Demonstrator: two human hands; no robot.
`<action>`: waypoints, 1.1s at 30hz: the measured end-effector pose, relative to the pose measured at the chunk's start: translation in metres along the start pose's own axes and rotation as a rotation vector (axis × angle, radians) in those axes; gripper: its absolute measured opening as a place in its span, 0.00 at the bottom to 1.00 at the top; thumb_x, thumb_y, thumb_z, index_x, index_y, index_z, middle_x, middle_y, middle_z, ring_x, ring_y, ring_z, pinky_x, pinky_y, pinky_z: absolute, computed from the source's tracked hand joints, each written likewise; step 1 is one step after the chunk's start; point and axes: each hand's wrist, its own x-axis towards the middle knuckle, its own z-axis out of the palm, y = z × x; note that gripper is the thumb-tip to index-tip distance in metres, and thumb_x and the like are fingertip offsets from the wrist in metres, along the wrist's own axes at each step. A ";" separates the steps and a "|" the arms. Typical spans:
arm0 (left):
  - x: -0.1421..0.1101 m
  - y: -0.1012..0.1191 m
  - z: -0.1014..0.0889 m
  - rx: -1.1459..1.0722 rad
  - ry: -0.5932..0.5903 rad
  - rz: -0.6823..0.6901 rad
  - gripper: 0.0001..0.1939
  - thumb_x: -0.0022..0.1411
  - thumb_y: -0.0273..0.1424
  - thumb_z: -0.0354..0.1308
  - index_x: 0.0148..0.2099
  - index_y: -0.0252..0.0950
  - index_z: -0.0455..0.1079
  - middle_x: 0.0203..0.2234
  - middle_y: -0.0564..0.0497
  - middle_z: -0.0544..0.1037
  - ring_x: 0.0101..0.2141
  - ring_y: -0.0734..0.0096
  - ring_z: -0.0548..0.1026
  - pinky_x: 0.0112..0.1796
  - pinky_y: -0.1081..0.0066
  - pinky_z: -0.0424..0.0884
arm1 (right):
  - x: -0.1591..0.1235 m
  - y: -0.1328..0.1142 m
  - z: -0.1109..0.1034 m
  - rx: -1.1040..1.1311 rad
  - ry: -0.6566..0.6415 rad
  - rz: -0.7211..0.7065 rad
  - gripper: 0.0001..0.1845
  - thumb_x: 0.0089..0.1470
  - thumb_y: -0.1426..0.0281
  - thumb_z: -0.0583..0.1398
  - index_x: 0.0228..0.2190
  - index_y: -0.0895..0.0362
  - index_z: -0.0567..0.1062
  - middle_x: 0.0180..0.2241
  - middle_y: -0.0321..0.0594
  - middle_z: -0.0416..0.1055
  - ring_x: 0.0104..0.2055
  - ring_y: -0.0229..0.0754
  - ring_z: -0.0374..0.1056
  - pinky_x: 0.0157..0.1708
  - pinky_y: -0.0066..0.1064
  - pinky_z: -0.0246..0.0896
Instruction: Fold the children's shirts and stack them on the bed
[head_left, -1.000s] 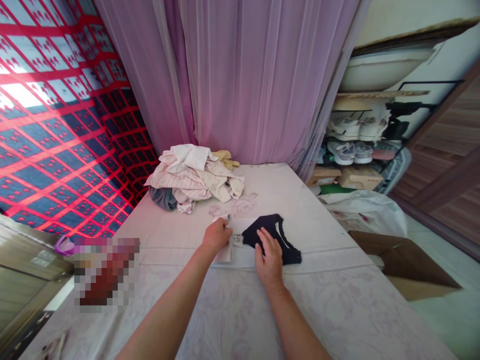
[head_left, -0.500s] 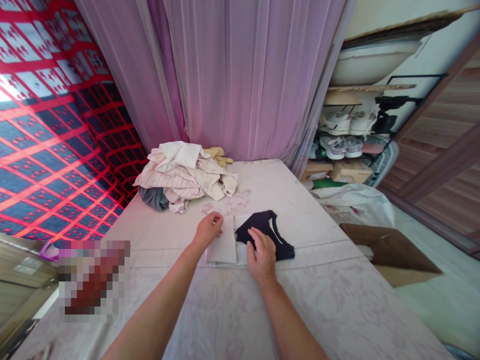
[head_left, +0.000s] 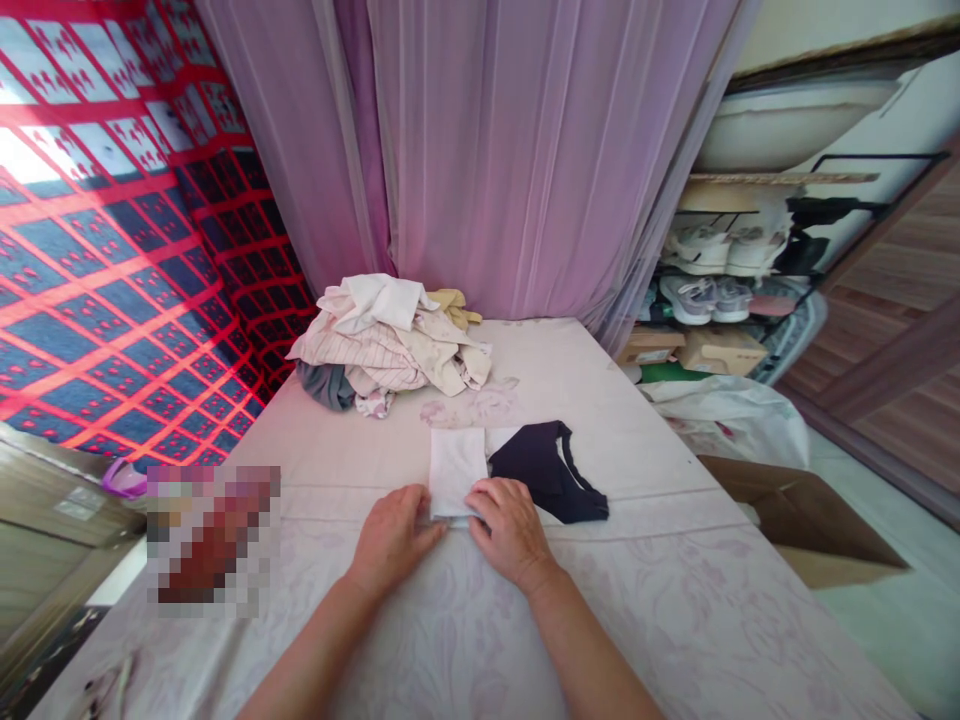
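A small white folded cloth [head_left: 456,466] lies on the pale floral bed sheet [head_left: 480,620], partly overlapping a dark navy garment [head_left: 547,472] to its right. My left hand [head_left: 394,537] rests at the cloth's near left corner, fingers curled on its edge. My right hand [head_left: 510,528] presses on the cloth's near right corner, beside the navy garment, fingers bent down onto the fabric. Both hands touch the near edge of the white cloth.
A heap of unfolded light clothes [head_left: 390,345] sits at the far side of the bed before a purple curtain [head_left: 525,150]. A shoe rack [head_left: 720,270], cardboard boxes [head_left: 810,525] and a white bag [head_left: 735,415] stand to the right. A red patterned wall [head_left: 112,250] is on the left.
Both hands have drawn back toward me to the near edge of the white cloth, which now lies folded narrower. The right hand has left the navy garment.
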 end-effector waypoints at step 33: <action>-0.006 0.000 0.028 -0.155 0.173 0.140 0.20 0.53 0.24 0.53 0.47 0.43 0.74 0.34 0.48 0.74 0.36 0.64 0.71 0.39 0.63 0.66 | 0.090 0.013 -0.007 -0.331 -0.268 0.682 0.17 0.56 0.64 0.54 0.47 0.53 0.67 0.41 0.44 0.73 0.40 0.45 0.70 0.35 0.32 0.58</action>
